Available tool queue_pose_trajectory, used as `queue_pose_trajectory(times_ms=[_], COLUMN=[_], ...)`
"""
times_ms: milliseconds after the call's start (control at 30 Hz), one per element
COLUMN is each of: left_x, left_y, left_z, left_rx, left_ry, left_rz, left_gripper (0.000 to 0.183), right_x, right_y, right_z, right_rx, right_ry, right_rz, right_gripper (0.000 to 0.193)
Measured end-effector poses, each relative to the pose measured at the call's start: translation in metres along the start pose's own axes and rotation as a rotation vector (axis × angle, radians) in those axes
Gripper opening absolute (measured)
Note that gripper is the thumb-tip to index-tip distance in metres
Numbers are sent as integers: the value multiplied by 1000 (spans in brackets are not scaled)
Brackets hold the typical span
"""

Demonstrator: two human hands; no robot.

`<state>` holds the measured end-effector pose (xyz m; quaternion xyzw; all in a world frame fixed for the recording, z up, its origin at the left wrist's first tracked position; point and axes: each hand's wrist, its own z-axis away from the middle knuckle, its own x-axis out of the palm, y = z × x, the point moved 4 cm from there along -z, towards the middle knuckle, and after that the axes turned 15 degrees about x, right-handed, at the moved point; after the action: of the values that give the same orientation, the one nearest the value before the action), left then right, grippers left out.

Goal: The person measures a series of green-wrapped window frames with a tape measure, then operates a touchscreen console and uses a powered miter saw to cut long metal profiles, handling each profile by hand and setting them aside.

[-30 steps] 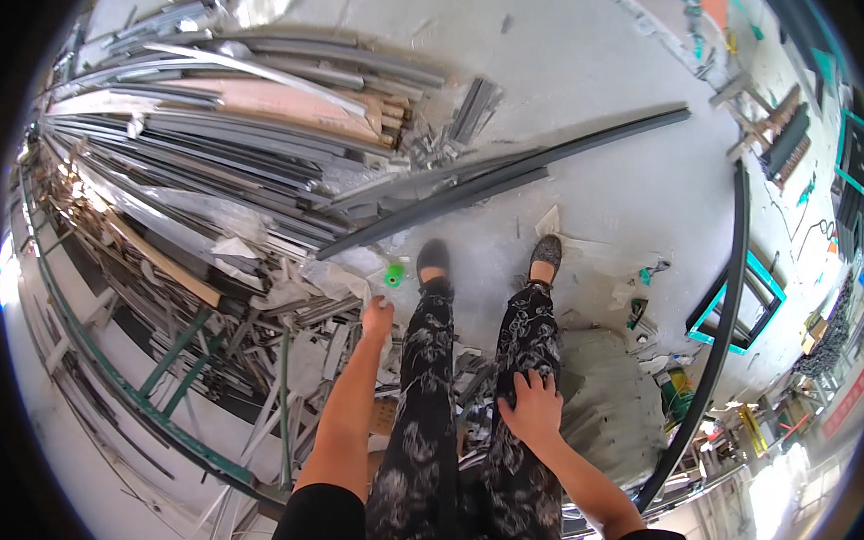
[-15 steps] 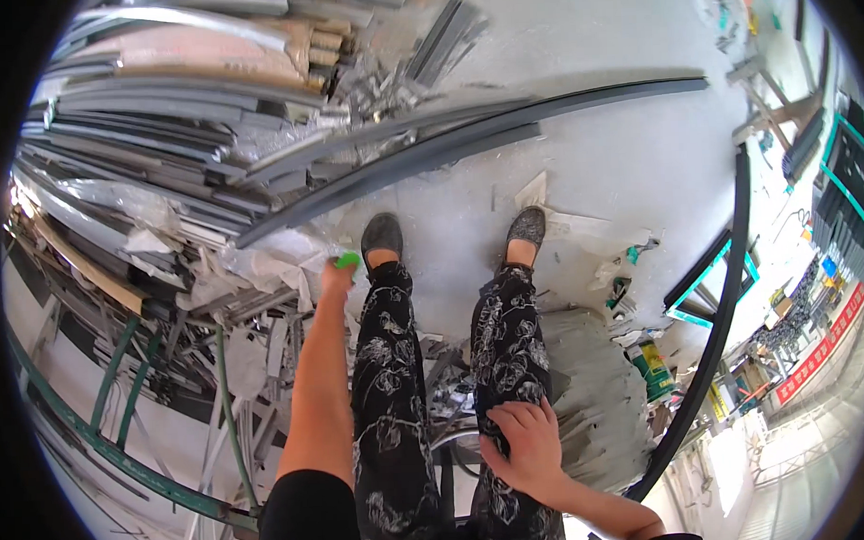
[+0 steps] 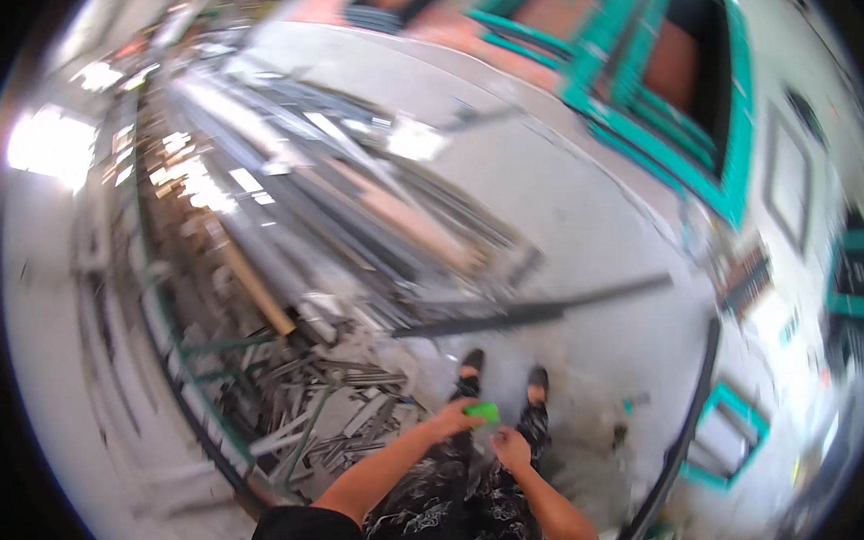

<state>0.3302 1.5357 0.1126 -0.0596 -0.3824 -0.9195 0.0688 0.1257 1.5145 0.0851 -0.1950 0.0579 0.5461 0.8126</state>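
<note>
In my left hand (image 3: 449, 422) is a small bright green object (image 3: 482, 413). My fingers wrap its left end; motion blur hides its exact kind. Just to the right and a little lower is my right hand (image 3: 512, 450), raised in front of my thighs. Its fingers are curled together near the green object, apart from it. Whether anything sits between them is too blurred to make out. Both hands are above my dark patterned trousers (image 3: 416, 499).
Long metal profiles (image 3: 344, 216) lie piled on the left, with offcuts (image 3: 361, 406) heaped nearer. A dark bar (image 3: 538, 316) lies across the floor ahead. Teal window frames (image 3: 731, 117) stand at the far right. A black curved rail (image 3: 685, 432) runs along my right.
My view has tilted up toward the far room. The left hand with the green object has come inward, close to the right hand, which has left my thigh and curled its fingers.
</note>
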Motion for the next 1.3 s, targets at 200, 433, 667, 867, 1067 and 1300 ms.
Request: queue_pose_trajectory(times_ms=[200,433,667,867,1067,1300], left_x=[29,85,111,98,-60,-136], left_y=[122,164,80,-13,-141,-274], left_z=[138,295,610,855,984,985], left_rx=[374,415,-168,-353,-680,-795], left_ry=[630,973,1952,2545,1911,1102], left_rz=[-499,-423,-401,-799,-490,-337], left_gripper=[60,67,28,15,34,26], right_x=[-54,-43,40,107,171,190], right_y=[-147,-194,-172,-182,-222,-235], right_z=[121,198,259,240,281,300], right_rx=[198,-83,301,286,156,82], right_ry=[-936,-1058,-1025,-864,-821,-775], right_rz=[-877,-314,-19,194,215,84], right_gripper=[50,26,21,27,27,27])
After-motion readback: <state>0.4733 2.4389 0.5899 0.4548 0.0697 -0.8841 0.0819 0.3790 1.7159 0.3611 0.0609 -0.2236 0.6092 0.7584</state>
